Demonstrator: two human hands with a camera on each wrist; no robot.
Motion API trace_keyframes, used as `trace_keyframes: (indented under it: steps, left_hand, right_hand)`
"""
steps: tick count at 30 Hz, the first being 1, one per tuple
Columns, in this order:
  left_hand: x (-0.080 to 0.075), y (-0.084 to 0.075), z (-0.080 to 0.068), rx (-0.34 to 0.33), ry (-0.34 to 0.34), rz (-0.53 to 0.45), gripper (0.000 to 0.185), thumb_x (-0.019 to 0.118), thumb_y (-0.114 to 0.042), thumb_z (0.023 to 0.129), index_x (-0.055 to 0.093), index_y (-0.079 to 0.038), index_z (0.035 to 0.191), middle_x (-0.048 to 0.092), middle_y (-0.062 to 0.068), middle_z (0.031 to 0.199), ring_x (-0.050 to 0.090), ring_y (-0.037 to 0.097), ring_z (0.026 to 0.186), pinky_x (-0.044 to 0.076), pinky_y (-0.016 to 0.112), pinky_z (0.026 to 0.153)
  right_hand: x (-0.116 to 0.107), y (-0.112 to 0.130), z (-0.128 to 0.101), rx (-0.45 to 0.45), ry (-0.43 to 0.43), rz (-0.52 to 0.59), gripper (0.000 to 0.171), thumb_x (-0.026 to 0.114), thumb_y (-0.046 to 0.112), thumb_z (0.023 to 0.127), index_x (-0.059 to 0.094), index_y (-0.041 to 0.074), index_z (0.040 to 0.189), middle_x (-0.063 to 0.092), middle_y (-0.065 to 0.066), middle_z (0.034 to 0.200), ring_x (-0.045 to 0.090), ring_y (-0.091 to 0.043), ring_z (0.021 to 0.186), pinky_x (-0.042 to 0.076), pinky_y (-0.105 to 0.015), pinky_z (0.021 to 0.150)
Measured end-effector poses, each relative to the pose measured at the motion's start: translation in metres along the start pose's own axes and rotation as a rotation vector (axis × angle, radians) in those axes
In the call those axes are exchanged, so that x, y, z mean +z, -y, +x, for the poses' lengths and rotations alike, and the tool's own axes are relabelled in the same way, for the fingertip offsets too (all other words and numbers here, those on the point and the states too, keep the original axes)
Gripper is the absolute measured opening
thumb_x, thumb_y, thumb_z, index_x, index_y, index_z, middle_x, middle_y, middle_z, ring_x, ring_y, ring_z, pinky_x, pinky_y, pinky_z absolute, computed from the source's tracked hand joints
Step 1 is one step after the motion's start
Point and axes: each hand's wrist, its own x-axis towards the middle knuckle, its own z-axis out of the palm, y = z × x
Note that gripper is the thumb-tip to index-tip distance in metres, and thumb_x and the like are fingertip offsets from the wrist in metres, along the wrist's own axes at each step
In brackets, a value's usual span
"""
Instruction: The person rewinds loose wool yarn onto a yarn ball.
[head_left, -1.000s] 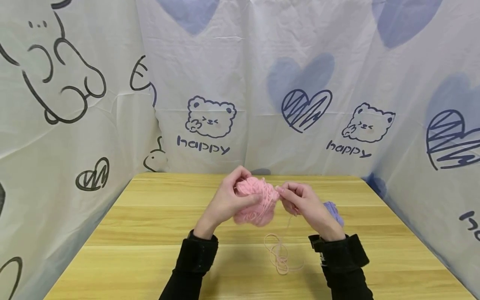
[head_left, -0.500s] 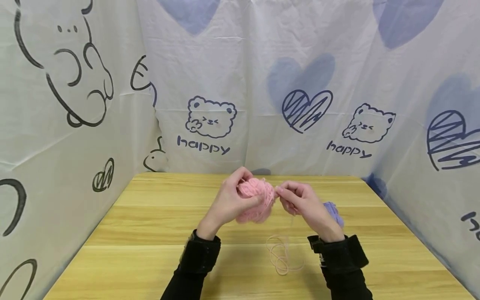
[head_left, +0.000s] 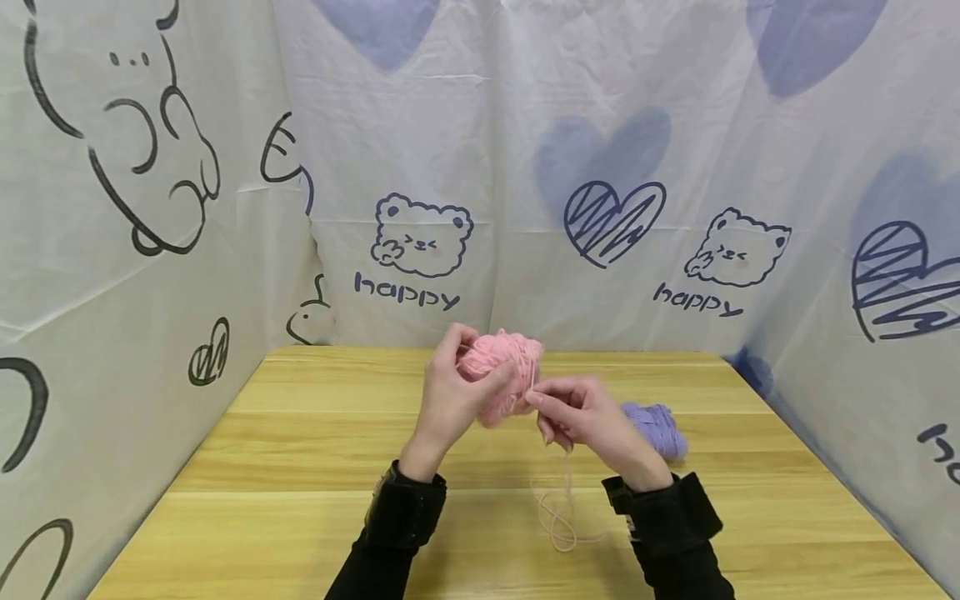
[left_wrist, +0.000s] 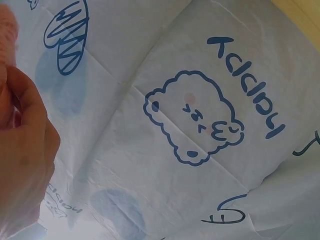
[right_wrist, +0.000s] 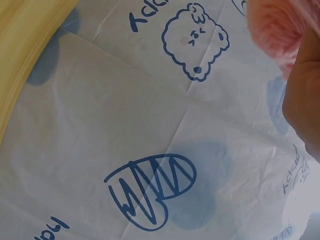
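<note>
The left hand is gripping the pink yarn ball, fingers curled around it, holding it raised above the counter. The right hand is pinching the pink strand where it is leaving the ball, just beside the left hand. The loose end of the strand is lying in loops on the counter between the two black sleeves. A purple yarn ball is resting on the counter just beyond the right hand. A printed cloth backdrop is surrounding the counter.
</note>
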Motion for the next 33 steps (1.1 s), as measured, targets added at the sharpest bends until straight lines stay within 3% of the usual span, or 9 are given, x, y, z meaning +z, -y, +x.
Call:
trace_keyframes:
  steps: [5,9,14,19,23,28,31,33]
  left_hand:
    - [0.002,0.000,0.001,-0.025,-0.040,-0.078,0.037,0.079,-0.012,0.077,0.052,-0.004,0.101,0.060,0.013,0.094,0.058,0.017,0.080,0.057,0.028,0.064]
    - [0.002,0.000,0.002,-0.059,-0.062,-0.192,0.035,0.077,-0.011,0.079,0.050,-0.003,0.100,0.061,0.012,0.098,0.061,0.017,0.082,0.058,0.028,0.067]
    - [0.000,-0.001,0.003,-0.108,-0.063,-0.343,0.030,0.071,-0.006,0.083,0.048,-0.003,0.102,0.053,0.005,0.103,0.060,0.016,0.091,0.057,0.026,0.075]
    - [-0.003,0.000,0.003,-0.146,-0.037,-0.407,0.027,0.067,-0.006,0.085,0.049,-0.005,0.105,0.051,0.004,0.102,0.057,0.014,0.088,0.055,0.023,0.072]
    - [-0.004,0.001,0.004,-0.177,0.028,-0.465,0.025,0.064,-0.007,0.087,0.048,-0.009,0.107,0.054,0.004,0.102,0.058,0.012,0.084,0.054,0.023,0.069]
    - [-0.006,0.000,0.005,-0.215,0.169,-0.581,0.021,0.058,-0.005,0.089,0.048,-0.012,0.106,0.059,0.001,0.097,0.059,0.009,0.076,0.053,0.020,0.065]
    - [-0.008,-0.001,0.004,-0.226,0.263,-0.606,0.023,0.057,-0.004,0.088,0.049,-0.014,0.107,0.060,-0.001,0.094,0.058,0.008,0.073,0.052,0.019,0.063]
    - [-0.009,-0.002,0.003,-0.228,0.329,-0.613,0.025,0.057,-0.003,0.086,0.051,-0.014,0.108,0.059,-0.001,0.094,0.058,0.009,0.074,0.053,0.019,0.062]
  right_hand:
    - [0.000,0.000,0.000,0.017,0.033,0.015,0.029,0.056,0.023,0.098,0.065,-0.003,0.105,0.060,-0.001,0.064,0.046,-0.007,0.048,0.041,-0.019,0.043]
    - [0.000,-0.001,0.001,0.018,0.066,0.023,0.030,0.057,0.022,0.097,0.066,-0.005,0.104,0.061,-0.001,0.064,0.048,-0.007,0.048,0.042,-0.018,0.044]
    - [-0.001,-0.005,0.003,0.047,0.082,0.022,0.029,0.058,0.024,0.096,0.068,-0.003,0.100,0.061,0.001,0.064,0.049,-0.006,0.050,0.043,-0.018,0.046]
    - [-0.003,-0.012,0.006,0.055,0.103,0.004,0.029,0.058,0.023,0.096,0.068,-0.004,0.097,0.060,0.003,0.062,0.048,-0.005,0.051,0.042,-0.018,0.047]
    - [-0.006,-0.018,0.008,0.047,0.109,0.014,0.027,0.059,0.020,0.096,0.065,-0.007,0.096,0.062,0.003,0.065,0.050,-0.004,0.052,0.042,-0.018,0.047]
    - [-0.013,-0.021,0.008,0.030,0.132,-0.015,0.015,0.058,0.011,0.095,0.063,-0.002,0.098,0.067,0.003,0.076,0.051,-0.005,0.055,0.043,-0.019,0.048]
    - [-0.017,-0.021,0.006,0.027,0.151,-0.047,0.009,0.056,0.005,0.092,0.065,0.003,0.090,0.064,0.005,0.070,0.050,-0.005,0.054,0.043,-0.020,0.049]
    - [-0.020,-0.021,0.004,0.025,0.150,-0.062,0.014,0.055,0.000,0.089,0.066,0.007,0.083,0.060,0.007,0.067,0.049,-0.004,0.054,0.043,-0.020,0.049]
